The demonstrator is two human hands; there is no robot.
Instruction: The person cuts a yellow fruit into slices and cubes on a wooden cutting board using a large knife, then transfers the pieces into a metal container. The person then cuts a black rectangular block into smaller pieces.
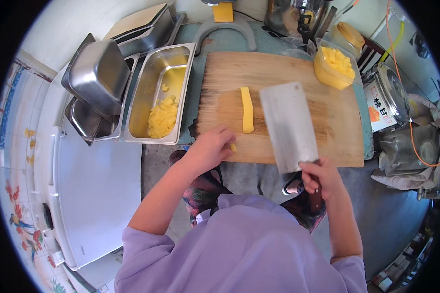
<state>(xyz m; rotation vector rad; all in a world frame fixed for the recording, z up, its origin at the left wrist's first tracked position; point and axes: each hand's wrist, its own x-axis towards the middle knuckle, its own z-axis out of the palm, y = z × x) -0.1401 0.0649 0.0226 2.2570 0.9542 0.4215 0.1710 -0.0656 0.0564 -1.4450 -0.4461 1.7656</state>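
Note:
A metal cleaver [289,126] with a brown handle is in my right hand [321,179]. Its broad blade, slightly blurred, lies over the right half of a wooden cutting board [337,143]. Left of the blade, a long yellow strip of food [247,110] rests on the board, apart from the steel. My left hand [211,148] is at the board's near left edge, fingers curled around a small yellow piece [233,147]. Whether it grips that piece I cannot tell. To the left stands a deep steel pan [157,91] holding diced yellow food [162,119].
A clear plastic tub [326,75] of yellow chunks stands at the board's far right corner. Stacked steel pans [99,73] rise at the left, by a white appliance lid [99,201]. Behind the board is a grey U-shaped stand [225,27]. A lidded canister [387,99] bears writing.

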